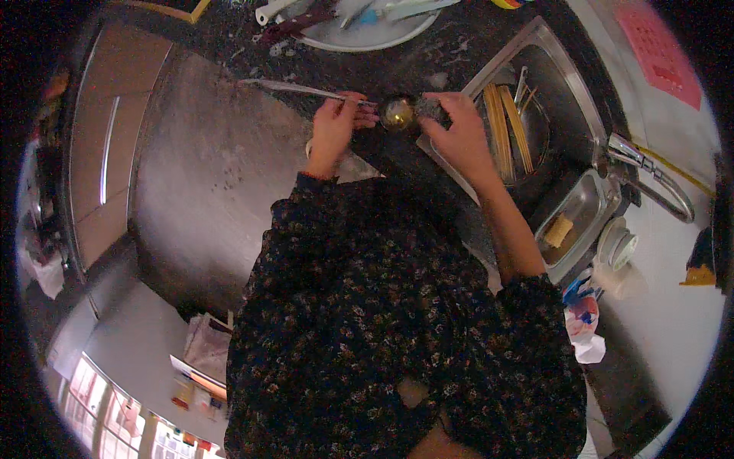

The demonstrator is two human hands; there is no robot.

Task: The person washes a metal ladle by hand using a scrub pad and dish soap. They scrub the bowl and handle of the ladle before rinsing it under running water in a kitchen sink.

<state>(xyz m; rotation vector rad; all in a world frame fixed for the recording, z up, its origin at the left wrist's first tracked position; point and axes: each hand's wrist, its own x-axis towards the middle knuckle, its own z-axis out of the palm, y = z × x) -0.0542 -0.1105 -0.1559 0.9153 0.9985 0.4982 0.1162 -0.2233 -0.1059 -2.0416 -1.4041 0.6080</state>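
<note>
My left hand [338, 129] grips the long, thin handle [287, 87] of a metal ladle, which points off to the left over the floor. The ladle's round, shiny bowl [397, 113] lies between my two hands, above the dark counter's front edge. In my right hand [459, 132] is a dark grey scouring pad [431, 109], pinched between thumb and fingers beside the ladle bowl. Whether the pad touches the bowl I cannot tell. Both hands are close to the sink's left corner.
A white basin [373, 47] of suds and utensils stands on the dark stone counter [344, 69]. The steel sink [542, 37] holds a round pan with several chopsticks [504, 129]. Right of it are a faucet [631, 152] and a small basin with a yellow sponge [558, 230].
</note>
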